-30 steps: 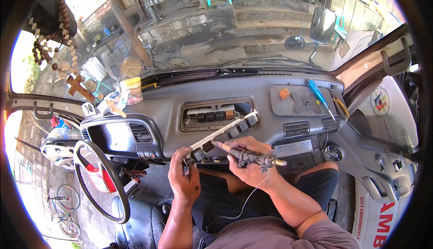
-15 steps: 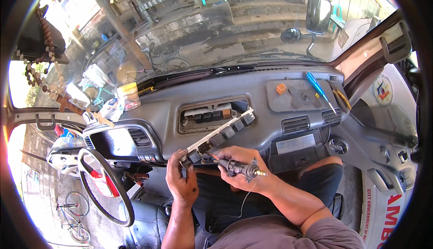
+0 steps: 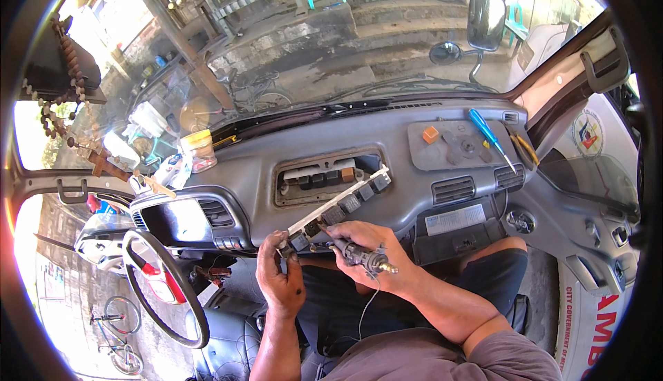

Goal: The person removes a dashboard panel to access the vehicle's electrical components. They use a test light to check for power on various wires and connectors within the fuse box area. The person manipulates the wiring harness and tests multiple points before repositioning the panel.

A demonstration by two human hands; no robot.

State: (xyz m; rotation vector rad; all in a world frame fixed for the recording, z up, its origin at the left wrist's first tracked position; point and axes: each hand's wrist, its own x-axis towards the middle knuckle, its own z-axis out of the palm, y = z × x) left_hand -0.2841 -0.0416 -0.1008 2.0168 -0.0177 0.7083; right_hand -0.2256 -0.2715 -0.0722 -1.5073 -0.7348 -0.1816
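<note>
A long pale strip with several dark block relays (image 3: 351,203) slants across the front of the dashboard opening. My left hand (image 3: 280,277) grips its near left end between thumb and fingers. In my right hand (image 3: 367,234) is a dark cylindrical tool with a brass-coloured end (image 3: 364,257), from which a thin pale wire hangs toward my lap. My right fingers sit close to the relays near the strip's lower end; whether they touch is hard to tell. The tool's working end is mostly hidden by the fingers.
More relays (image 3: 324,178) sit inside the dashboard opening (image 3: 280,191). On the dashboard's right lie a blue-handled screwdriver (image 3: 487,132), an orange block (image 3: 430,134) and yellow-handled pliers (image 3: 526,150). The steering wheel (image 3: 200,312) is at left, a yellow-lidded tub (image 3: 199,150) behind it.
My right hand and the tool have shifted slightly, with the brass end a little lower and farther left. The left hand keeps its hold on the relay strip.
</note>
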